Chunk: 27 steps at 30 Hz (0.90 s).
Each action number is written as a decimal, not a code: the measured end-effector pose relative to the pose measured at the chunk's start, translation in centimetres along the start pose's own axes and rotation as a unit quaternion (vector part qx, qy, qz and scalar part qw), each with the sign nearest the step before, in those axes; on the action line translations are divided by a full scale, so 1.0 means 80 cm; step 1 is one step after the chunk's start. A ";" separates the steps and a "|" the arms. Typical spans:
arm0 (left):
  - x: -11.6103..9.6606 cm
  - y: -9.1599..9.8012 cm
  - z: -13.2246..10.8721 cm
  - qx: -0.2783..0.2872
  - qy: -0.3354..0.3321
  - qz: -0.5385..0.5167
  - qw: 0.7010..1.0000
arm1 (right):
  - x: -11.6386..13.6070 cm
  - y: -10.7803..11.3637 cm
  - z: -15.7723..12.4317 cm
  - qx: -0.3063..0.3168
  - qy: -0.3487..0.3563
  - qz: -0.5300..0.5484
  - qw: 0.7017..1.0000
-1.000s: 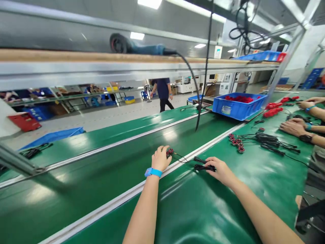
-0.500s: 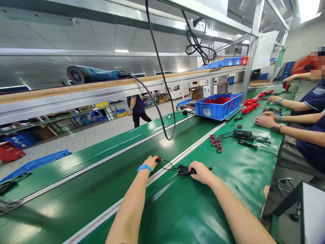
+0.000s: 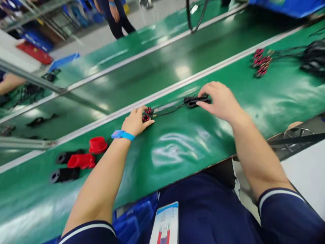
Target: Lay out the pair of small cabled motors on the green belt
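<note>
My left hand [image 3: 135,121], with a blue wristband, is closed over a small cluster of red-and-black connectors [image 3: 147,114] on the green bench [image 3: 182,149]. A thin black cable [image 3: 169,110] runs from that cluster to a coiled black cable bundle [image 3: 196,100]. My right hand [image 3: 220,100] rests on that bundle, fingers curled on it. Both hands sit near the metal rail [image 3: 162,92] bordering the conveyor belt.
Red and black plastic parts [image 3: 76,159] lie at the left on the bench. More connectors [image 3: 261,62] and black cables [image 3: 313,56] lie at the far right. A person [image 3: 115,15] stands beyond the belt. A black cable [image 3: 194,17] hangs over it.
The view has tilted down and closer. Both hands have drawn the connectors and cable bundle off the rail toward me onto the near bench.
</note>
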<state>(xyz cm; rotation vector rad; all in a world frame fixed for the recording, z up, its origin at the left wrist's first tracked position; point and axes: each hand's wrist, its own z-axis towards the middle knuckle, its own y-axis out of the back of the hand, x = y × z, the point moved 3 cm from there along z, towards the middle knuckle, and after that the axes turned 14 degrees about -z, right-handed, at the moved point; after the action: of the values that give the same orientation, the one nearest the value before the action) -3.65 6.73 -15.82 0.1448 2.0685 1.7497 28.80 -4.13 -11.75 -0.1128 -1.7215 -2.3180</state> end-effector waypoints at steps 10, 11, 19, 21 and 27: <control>-0.059 -0.063 -0.138 -0.130 -0.267 -0.191 0.936 | 0.088 -0.104 -0.333 0.296 0.030 0.100 0.949; -0.064 -0.068 -0.140 -0.128 -0.283 -0.188 0.932 | 0.087 -0.122 -0.342 0.300 0.014 0.108 0.948; -0.120 -0.084 -0.218 -0.077 -0.425 -0.195 0.881 | 0.068 -0.184 -0.319 0.276 -0.048 -0.150 0.948; -0.144 -0.096 -0.256 -0.005 -0.453 -0.209 0.866 | 0.067 -0.206 -0.314 0.300 -0.025 -0.155 0.941; -0.164 -0.153 -0.280 0.171 -0.274 -0.315 0.892 | 0.082 -0.249 -0.313 0.343 0.010 -0.143 0.928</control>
<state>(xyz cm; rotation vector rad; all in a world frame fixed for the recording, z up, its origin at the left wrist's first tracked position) 1.96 -20.80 -21.74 0.0482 1.7068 0.8248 19.73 -23.54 -36.41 0.3090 -2.5608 -1.7170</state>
